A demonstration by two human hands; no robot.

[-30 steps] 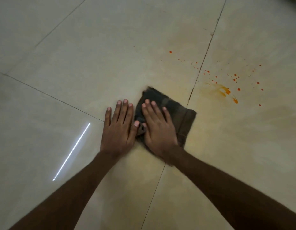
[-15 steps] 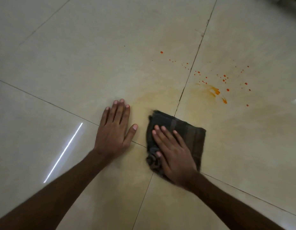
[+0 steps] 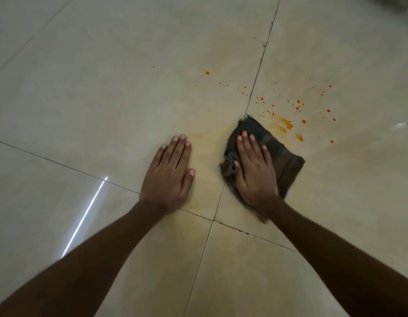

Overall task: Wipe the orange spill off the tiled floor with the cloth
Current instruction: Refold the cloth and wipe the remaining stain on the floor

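A dark folded cloth point(image 3: 285, 161) lies flat on the beige tiled floor point(image 3: 107, 88), its far corner touching the edge of the orange spill point(image 3: 287, 124). My right hand point(image 3: 255, 170) presses on the cloth with straight fingers. My left hand point(image 3: 169, 173) rests flat on the bare tile to the left, apart from the cloth. The spill is a smeared orange patch with several small drops scattered beyond it and to the right. A faint yellowish film covers the tiles around both hands.
Dark grout lines point(image 3: 259, 72) cross just below my hands, where tile corners meet. A bright streak of reflected light point(image 3: 84, 218) lies on the floor at the left.
My right hand has pushed the cloth away from me and toward the orange smear, so its far corner now meets the smear's edge. My left hand has stayed flat on the tile.
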